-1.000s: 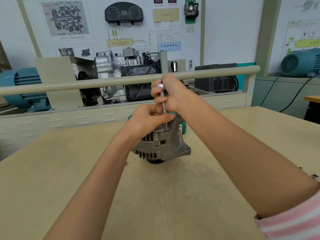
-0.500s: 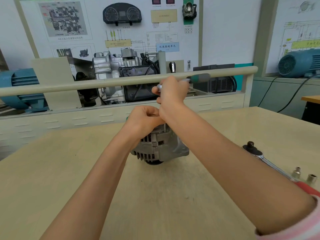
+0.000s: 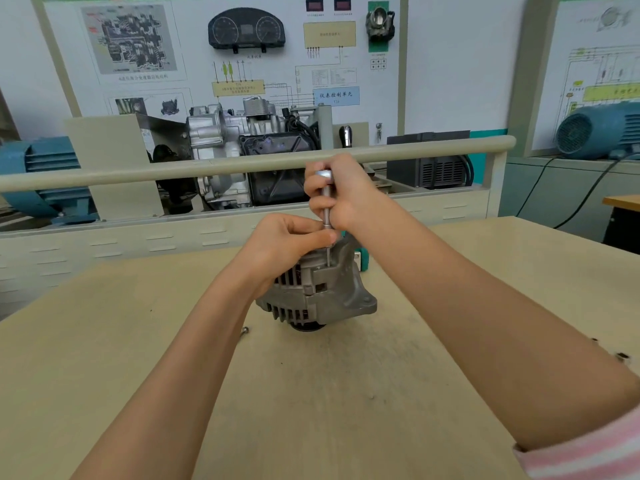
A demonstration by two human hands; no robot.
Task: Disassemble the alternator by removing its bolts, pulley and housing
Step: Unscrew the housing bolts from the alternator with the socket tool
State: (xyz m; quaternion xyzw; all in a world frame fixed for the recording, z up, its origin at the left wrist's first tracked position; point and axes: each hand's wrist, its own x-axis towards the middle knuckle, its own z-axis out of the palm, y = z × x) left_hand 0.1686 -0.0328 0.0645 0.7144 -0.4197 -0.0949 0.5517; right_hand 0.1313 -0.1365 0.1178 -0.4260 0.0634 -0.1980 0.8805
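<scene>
The grey alternator (image 3: 322, 292) stands on the beige table (image 3: 311, 393) with its pulley end down. My right hand (image 3: 341, 194) grips a slim metal driver tool (image 3: 326, 202) held upright over the alternator's top edge. The tool's thin shaft runs down into the housing. My left hand (image 3: 287, 244) sits on top of the alternator, and its thumb and fingers pinch the lower part of the tool's shaft. A small loose bolt (image 3: 245, 330) lies on the table left of the alternator.
A green object (image 3: 362, 259) peeks out behind the alternator. Small metal parts (image 3: 620, 355) lie at the table's right edge. A beige rail (image 3: 207, 166) and a display engine (image 3: 249, 147) stand behind the table. Blue motors sit far left and right.
My right hand has brought the tool back upright onto the alternator after tilting away half a second ago. The view shifted, so the ratchet on the right went out of sight.
</scene>
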